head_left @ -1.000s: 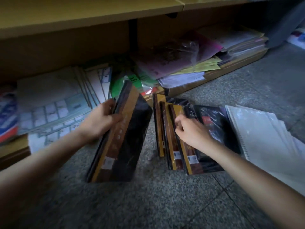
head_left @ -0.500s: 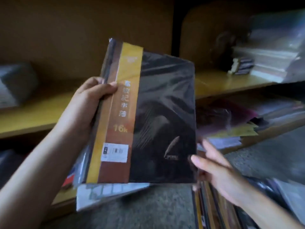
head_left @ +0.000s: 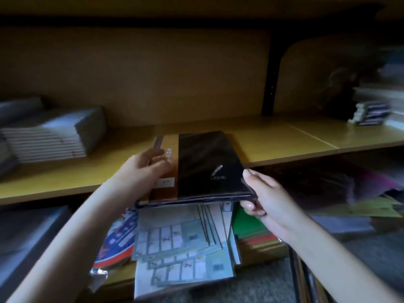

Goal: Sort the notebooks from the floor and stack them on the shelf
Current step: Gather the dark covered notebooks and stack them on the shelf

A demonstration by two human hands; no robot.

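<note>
A black notebook pack (head_left: 207, 162) with a yellow and brown spine band lies nearly flat over the front edge of the yellow wooden shelf (head_left: 284, 138), its near part overhanging. My left hand (head_left: 144, 171) grips it at the spine side, thumb on top. My right hand (head_left: 262, 197) pinches its near right corner. More black and brown notebooks (head_left: 306, 281) show as a sliver on the floor at the lower right.
A grey stack of booklets (head_left: 54, 136) sits on the shelf to the left. Small dark stacks (head_left: 371, 112) stand at the far right of the shelf. The lower shelf holds loose printed sheets (head_left: 181, 243), green folders (head_left: 249, 226) and purple papers (head_left: 360, 189).
The notebook pack went from upright in front of the shelf to lying nearly flat on the shelf edge. My right hand came up and took hold of its near right corner.
</note>
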